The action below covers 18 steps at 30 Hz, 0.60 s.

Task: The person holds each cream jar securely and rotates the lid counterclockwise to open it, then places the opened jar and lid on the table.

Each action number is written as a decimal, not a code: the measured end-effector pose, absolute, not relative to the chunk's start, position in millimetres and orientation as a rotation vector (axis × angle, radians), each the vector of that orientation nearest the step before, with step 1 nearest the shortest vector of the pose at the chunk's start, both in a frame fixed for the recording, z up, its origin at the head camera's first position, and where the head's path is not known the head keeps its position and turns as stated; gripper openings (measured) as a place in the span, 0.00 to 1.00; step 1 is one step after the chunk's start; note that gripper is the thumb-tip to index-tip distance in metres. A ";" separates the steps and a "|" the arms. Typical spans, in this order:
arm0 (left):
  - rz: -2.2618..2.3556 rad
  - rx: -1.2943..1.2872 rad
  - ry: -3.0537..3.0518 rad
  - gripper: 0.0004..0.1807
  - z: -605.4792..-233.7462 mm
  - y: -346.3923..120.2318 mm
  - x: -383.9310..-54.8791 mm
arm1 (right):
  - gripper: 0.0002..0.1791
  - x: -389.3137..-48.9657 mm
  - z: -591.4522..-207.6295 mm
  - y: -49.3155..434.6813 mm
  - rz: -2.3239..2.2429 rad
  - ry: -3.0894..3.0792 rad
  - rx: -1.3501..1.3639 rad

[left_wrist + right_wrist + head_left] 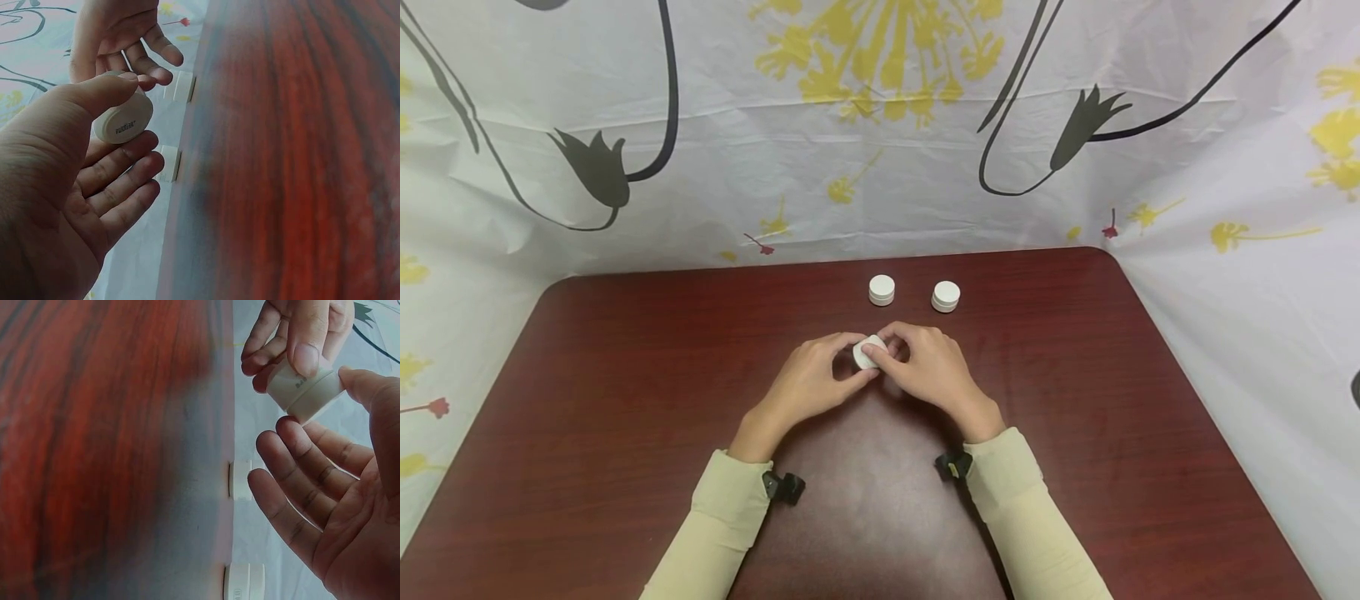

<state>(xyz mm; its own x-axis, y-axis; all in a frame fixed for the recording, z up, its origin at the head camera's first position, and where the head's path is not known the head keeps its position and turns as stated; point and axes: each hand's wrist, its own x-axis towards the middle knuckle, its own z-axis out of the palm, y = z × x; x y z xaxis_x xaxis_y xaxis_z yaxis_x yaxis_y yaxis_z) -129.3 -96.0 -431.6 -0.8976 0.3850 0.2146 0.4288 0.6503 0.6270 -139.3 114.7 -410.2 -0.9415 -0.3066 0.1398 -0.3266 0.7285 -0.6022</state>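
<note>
A small white round screw-lid jar (861, 355) is held between both hands above the dark red table. My left hand (808, 377) pinches it from the left, thumb on one side and fingers on the other. From the right, my right hand (934, 367) grips it with thumb and fingertips. Dark print shows on the flat end of the jar (128, 125) in the left wrist view. The right wrist view shows the jar (294, 390) tilted, a seam running round it between lid and body. The other fingers of both hands are loosely spread.
Two more white lidded jars stand upright near the table's far edge, one straight behind the hands (882, 292) and another jar (946, 297) to its right. A white patterned cloth (700, 217) hangs around the back and sides of the table (625, 400).
</note>
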 end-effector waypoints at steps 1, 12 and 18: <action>-1.087 -0.689 -2.800 0.25 -431.3 -96.0 -129.1 | 0.16 -139.2 -410.1 114.7 1.016 -2.891 0.535; -1.099 -0.629 -2.830 0.27 -429.0 -104.0 -124.5 | 0.16 -139.6 -413.1 107.6 1.065 -2.864 0.616; -1.097 -0.675 -2.825 0.27 -431.5 -100.1 -127.9 | 0.16 -137.6 -413.1 112.4 1.038 -2.865 0.584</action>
<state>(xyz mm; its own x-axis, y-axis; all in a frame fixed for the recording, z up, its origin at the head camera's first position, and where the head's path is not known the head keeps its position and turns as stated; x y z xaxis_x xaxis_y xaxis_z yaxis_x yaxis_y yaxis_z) -127.9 -100.1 -431.5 -0.9049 0.3825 0.1869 0.4084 0.6560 0.6347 -137.6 112.4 -413.1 -0.9284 -0.3345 0.1621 -0.3607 0.7055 -0.6101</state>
